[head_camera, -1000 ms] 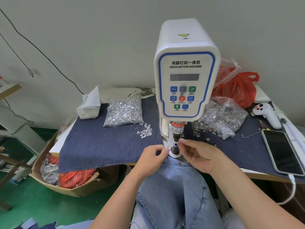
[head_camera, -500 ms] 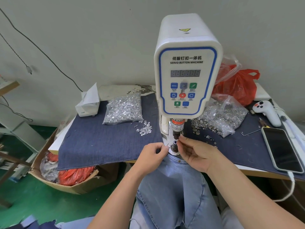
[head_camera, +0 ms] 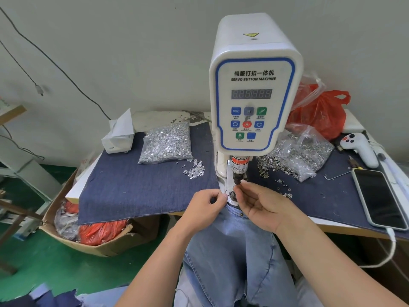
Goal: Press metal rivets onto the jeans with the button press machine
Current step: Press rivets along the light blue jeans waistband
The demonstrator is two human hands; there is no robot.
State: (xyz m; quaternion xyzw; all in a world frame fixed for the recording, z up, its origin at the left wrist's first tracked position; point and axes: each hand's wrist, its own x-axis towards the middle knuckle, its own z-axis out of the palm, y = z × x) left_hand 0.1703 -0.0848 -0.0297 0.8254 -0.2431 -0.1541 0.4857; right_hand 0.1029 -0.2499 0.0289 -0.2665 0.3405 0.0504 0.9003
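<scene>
While both hands' fingers pinch at the press, pale-blue jeans (head_camera: pixel 230 247) (faded, frayed hem) under the machine (head_camera: pixel 254 96).

Both forearms extend forward from the lower edge, converging at centre. Left hand (head_camera: pixel 207 203): knuckles up, fingers curled inward, thumb and forefinger pinched together. Right hand (head_camera: pixel 263 203): palm turned leftward, fingers loosely curled, thumb and forefinger tips raised and pinched just above the left hand's fingertips.
</scene>
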